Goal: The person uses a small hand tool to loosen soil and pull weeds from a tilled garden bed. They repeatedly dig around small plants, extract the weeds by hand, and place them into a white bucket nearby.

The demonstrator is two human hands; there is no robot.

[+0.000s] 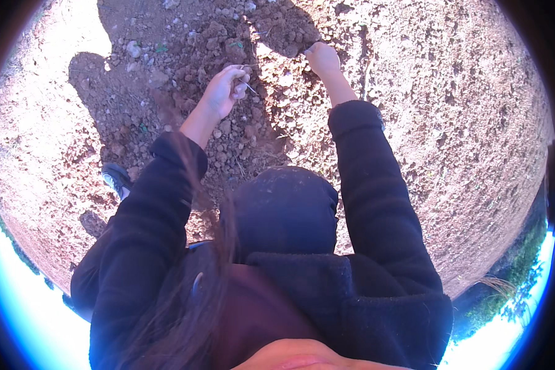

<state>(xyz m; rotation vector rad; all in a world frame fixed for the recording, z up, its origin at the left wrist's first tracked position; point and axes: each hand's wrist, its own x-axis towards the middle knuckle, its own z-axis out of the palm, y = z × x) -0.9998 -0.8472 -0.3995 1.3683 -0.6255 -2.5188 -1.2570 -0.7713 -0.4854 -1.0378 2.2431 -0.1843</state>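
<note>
My left hand [222,92] is over shaded, cloddy brown soil [217,41], with its fingers curled around a thin, pale, stem-like piece [249,87]. One end of that piece sticks out to the lower right; what it is exactly is too small to tell. Farther right and slightly forward, my right hand [323,59] is closed in a fist, its fingertips close to the soil at the edge of a shadow. Whatever might be inside that fist is hidden. A small green seedling [236,44] shows in the clods just ahead of my left hand.
Other small green leaves [161,48] and a pale stone [133,49] lie to the left. My dark-clad knee [282,208] rises between my arms. A dark shoe [115,178] rests on the ground at left. Sunlit tilled soil [453,115] stretches right, with greenery [508,282] at the rim.
</note>
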